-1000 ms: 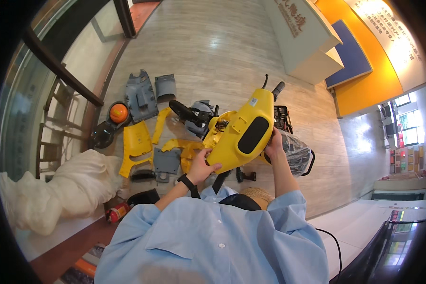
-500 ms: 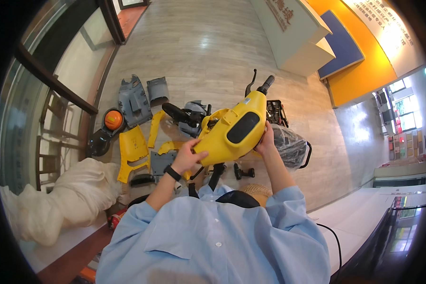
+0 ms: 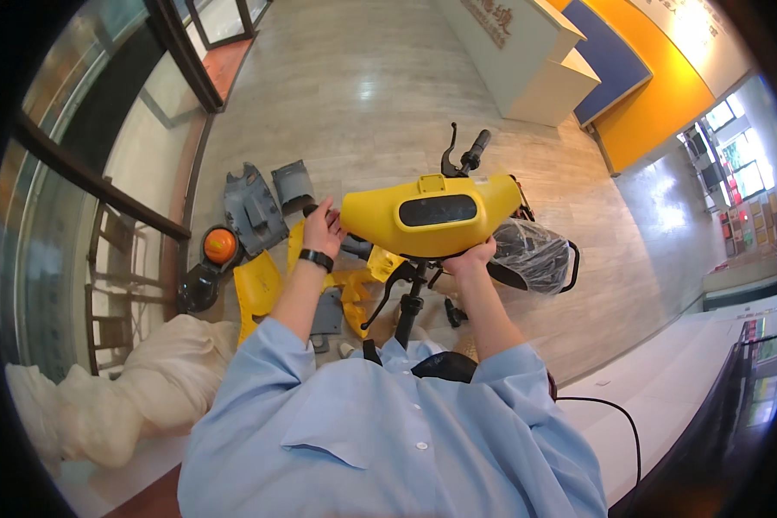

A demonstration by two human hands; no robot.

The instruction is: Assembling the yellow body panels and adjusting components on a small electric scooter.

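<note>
A yellow scooter handlebar cover (image 3: 380, 226) with a dark oval display window (image 3: 439, 210) lies level in front of my chest, over the handlebar stem. My right hand (image 3: 473, 259) grips its lower right edge, some fingers hidden underneath. My left hand (image 3: 322, 235), with a black band on the wrist, is at the cover's left tip; its fingers are apart, and I cannot tell whether they touch it. Beyond the cover a black handlebar grip (image 3: 475, 148) and a brake lever (image 3: 449, 155) stick out. A second lever (image 3: 390, 289) and the black stem (image 3: 408, 315) show below.
Grey panels (image 3: 255, 211) and yellow panels (image 3: 257, 281) lie on the floor at left, near an orange helmet (image 3: 220, 245). A plastic-wrapped seat (image 3: 531, 256) is at right, and a black power drill (image 3: 454, 312) lies near the stem. A white-draped object (image 3: 160, 380) stands lower left.
The cover has turned from a slant to level and moved over the handlebar stem. My left hand has shifted up and farther forward, its fingers loosened from the cover. The view has shifted slightly.
</note>
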